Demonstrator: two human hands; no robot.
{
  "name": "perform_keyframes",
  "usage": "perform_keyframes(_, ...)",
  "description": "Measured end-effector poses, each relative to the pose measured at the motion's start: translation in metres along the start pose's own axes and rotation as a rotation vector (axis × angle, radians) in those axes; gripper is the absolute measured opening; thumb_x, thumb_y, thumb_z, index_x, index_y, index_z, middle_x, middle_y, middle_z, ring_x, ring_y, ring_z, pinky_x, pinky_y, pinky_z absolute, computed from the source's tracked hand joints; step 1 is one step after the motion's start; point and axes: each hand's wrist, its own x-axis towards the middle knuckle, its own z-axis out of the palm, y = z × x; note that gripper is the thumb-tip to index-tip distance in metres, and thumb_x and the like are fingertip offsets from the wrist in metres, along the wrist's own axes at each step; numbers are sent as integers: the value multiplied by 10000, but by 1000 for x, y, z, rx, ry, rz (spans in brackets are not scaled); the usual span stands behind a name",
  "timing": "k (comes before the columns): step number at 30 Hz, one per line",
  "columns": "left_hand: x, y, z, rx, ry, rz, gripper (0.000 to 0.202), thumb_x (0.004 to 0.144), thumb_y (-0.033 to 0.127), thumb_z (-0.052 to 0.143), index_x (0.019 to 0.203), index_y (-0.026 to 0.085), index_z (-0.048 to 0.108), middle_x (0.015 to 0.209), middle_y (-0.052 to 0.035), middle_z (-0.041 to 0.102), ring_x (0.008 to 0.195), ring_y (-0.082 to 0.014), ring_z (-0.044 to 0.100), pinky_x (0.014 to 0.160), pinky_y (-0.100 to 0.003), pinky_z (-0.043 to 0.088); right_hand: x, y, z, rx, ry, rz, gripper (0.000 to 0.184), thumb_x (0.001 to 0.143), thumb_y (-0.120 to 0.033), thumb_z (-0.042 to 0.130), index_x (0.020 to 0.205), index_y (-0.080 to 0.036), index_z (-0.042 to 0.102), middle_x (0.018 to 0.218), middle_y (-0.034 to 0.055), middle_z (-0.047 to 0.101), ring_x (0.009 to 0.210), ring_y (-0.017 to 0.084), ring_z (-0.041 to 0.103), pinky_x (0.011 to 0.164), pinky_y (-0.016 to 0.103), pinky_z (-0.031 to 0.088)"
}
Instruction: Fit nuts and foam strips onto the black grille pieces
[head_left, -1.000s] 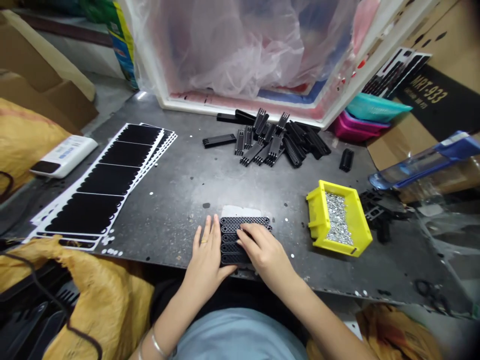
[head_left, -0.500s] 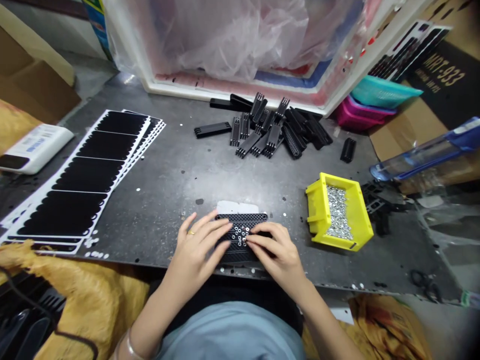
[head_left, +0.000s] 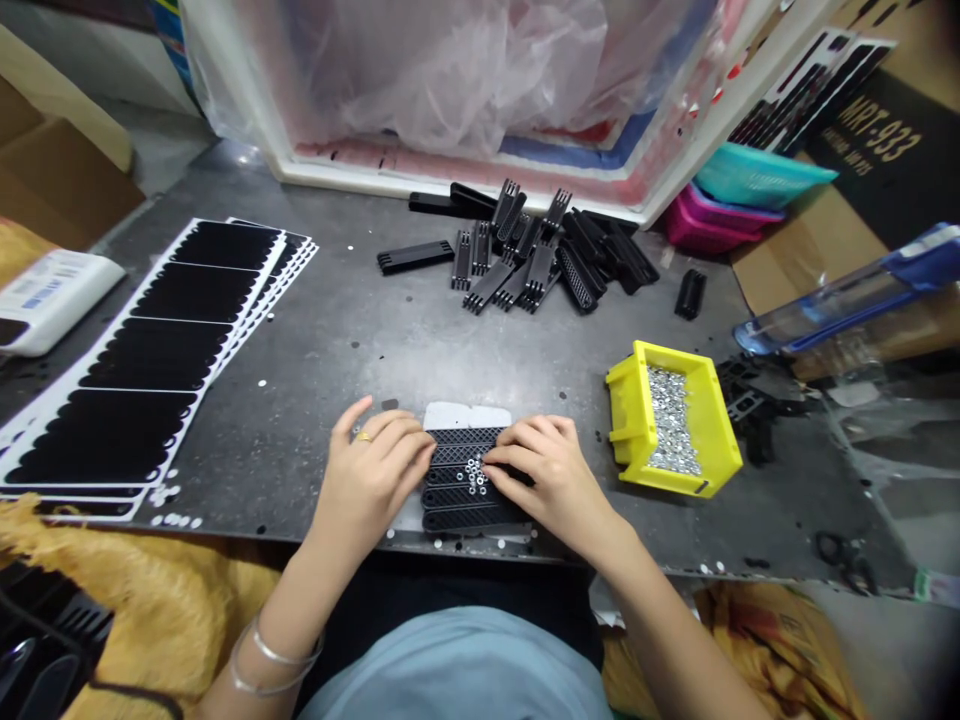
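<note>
Several black textured plastic strips [head_left: 459, 511] lie side by side on a white sheet [head_left: 469, 414] at the table's front edge. On top of them is a small cluster of silvery ring-like nuts [head_left: 475, 478]. My left hand [head_left: 379, 470] is at the left end of the strips, thumb and fingertips pressed together; whatever is between them is too small to make out. From the right, my right hand [head_left: 553, 478] covers the strips' right ends. Its closed fingertips touch the edge of the nut cluster, and what they pinch is hidden.
A yellow bin [head_left: 716, 410] full of small metal pieces stands to the right. Black plastic parts [head_left: 540, 270] are heaped at the back, before a white-framed panel [head_left: 465, 185]. Sheets of black stickers [head_left: 157, 350] lie left. Scissors [head_left: 847, 562] rest at the right front.
My left hand has drawn back to the left, its spread fingers now closed together, so more of the strips shows. My right hand stays by the nuts. The whole view has shifted slightly.
</note>
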Motion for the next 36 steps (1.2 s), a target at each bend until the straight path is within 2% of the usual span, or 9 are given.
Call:
perform_keyframes(4, -3, -1, -2, 37, 14, -45, 94, 999, 180, 599, 977, 207, 686, 1025, -11, 790, 1032, -226, 731, 1171, -487, 321, 0, 6, -2, -60, 77, -7, 108, 1002, -252, 657, 930, -238, 736, 925, -11, 760, 901, 168, 645, 933, 392, 353)
perform_keyframes(7, -3, 1, 1, 14, 12, -48, 92, 1005, 163, 589, 1001, 191, 677, 1040, -19, 790, 1015, -211, 743, 1154, -463, 351, -3, 18, -9, -234, 171, -5, 109, 1005, -224, 644, 953, -234, 739, 926, 4, 762, 893, 189, 646, 923, 410, 349)
perform_keyframes(9, -4, 1, 5, 2, 23, -47, 101, 1013, 155, 579, 1038, 178, 674, 1055, -31, 791, 993, -197, 749, 1135, -441, 381, -5, 24, -13, -361, 181, -65, 121, 1006, -197, 629, 991, -227, 745, 922, 15, 764, 899, 203, 645, 919, 410, 360)
perform_keyframes(14, -12, -3, 11, 27, 71, 34, 168, 1018, 124, 569, 1143, 175, 669, 1122, -52, 798, 1035, -197, 754, 1120, -428, 413, -9, 25, -18, -604, 136, -233, 186, 999, -140, 590, 1086, -198, 744, 951, 37, 776, 961, 219, 661, 983, 402, 384)
perform_keyframes(19, -24, 0, 6, 89, 12, 79, 314, 1006, 149, 580, 1313, 186, 638, 1297, -76, 747, 1195, -248, 711, 1165, -460, 363, -20, 16, -16, -577, 5, -239, 335, 1022, -198, 534, 1329, -153, 662, 1204, 109, 754, 1133, 274, 650, 1061, 433, 418)
perform_keyframes(23, -28, 10, 4, 138, -12, 28, 382, 1006, 157, 561, 1383, 186, 617, 1361, -91, 709, 1202, -257, 708, 1183, -464, 338, -27, 6, -10, -598, -59, -224, 385, 1026, -188, 509, 1364, -44, 622, 1293, 197, 705, 1208, 321, 608, 1068, 463, 435)
perform_keyframes(27, -24, 12, 2, 125, -22, 25, 388, 1002, 150, 553, 1377, 206, 636, 1327, -84, 731, 1181, -250, 718, 1203, -471, 325, -12, 4, -11, -515, -14, -199, 287, 1029, -178, 512, 1232, -138, 711, 1099, 124, 763, 1041, 278, 649, 1014, 457, 430)
perform_keyframes(32, -16, 5, -3, 145, 0, 80, 275, 990, 151, 597, 1239, 193, 706, 1225, -51, 780, 1151, -256, 728, 1207, -483, 320, 11, 4, -2, -311, 50, -242, 165, 1046, -240, 578, 1065, -234, 743, 944, 7, 762, 859, 173, 633, 874, 374, 383)
perform_keyframes(36, -15, 6, -5, 171, -9, 96, 242, 995, 153, 600, 1202, 195, 718, 1222, -35, 782, 1159, -263, 723, 1189, -490, 337, 1, 12, -2, -290, 125, -179, 148, 1033, -228, 605, 968, -219, 738, 904, -6, 766, 856, 171, 637, 886, 380, 360)
